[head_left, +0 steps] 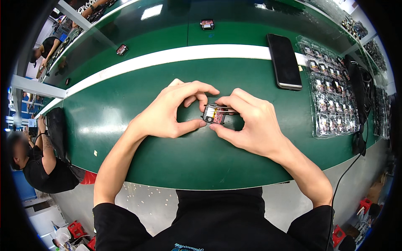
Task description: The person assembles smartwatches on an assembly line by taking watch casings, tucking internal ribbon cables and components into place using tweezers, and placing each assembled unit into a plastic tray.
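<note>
A small electronic module [213, 114] with a black frame, a red circuit board and yellow and white parts is between my hands, just over the green table. My left hand [173, 109] curves round its left side. The thumb and a bent finger meet its edge, while the index finger reaches past above it. My right hand [253, 119] pinches the module from the right, index finger at the top and thumb at the bottom. Thin metal prongs [229, 110], looking like tweezers, cross the module from inside my right hand; their far end is hidden by the palm.
A black phone [284, 62] lies right of centre, overlapping a white strip [176, 56]. Clear plastic trays [315, 119] of similar modules stand at the right, beside a black cable [362, 83]. More modules [207, 24] lie beyond the strip. Another person [48, 167] sits at the left.
</note>
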{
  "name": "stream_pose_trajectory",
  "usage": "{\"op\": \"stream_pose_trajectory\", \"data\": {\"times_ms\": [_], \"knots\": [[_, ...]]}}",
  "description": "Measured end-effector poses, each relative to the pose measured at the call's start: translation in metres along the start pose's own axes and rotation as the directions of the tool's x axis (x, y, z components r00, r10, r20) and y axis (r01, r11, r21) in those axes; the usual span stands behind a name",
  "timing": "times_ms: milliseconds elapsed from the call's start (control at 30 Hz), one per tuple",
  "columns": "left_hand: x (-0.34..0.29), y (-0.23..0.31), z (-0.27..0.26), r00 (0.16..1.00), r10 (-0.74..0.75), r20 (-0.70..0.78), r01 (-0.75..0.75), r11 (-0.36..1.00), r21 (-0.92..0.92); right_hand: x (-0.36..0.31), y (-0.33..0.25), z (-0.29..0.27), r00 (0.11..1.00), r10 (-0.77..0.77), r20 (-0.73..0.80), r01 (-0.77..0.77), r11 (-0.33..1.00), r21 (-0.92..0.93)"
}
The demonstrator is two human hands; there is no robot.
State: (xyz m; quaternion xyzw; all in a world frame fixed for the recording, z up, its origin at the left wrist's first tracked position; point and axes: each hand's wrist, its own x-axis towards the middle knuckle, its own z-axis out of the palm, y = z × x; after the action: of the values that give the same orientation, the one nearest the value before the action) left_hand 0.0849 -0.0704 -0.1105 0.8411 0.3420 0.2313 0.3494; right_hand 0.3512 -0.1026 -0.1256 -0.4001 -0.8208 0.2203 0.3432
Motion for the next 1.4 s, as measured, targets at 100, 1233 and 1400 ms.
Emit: {"op": "stream_pose_trajectory", "data": {"times_ms": [100, 1233, 1400], "knots": [[0.0, 0.005, -0.004, 0.999, -0.032, 0.024, 0.032, 0.999, -0.006, 0.0, -0.001, -0.003, 0.999, 0.016, 0.041, -0.019, 0.998, 0.062], [0.145, -0.053, -0.019, 0.952, 0.052, -0.3, 0.056, 0.939, 0.339, -0.116, 0.137, -0.272, 0.566, 0.379, -0.732, -0.746, 0.613, -0.259], [0.052, 0.0, -0.01, 0.985, 0.141, -0.102, -0.108, 0.956, 0.274, -0.073, 0.089, -0.218, 0.7, 0.362, -0.616, -0.349, 0.925, 0.147]]}}
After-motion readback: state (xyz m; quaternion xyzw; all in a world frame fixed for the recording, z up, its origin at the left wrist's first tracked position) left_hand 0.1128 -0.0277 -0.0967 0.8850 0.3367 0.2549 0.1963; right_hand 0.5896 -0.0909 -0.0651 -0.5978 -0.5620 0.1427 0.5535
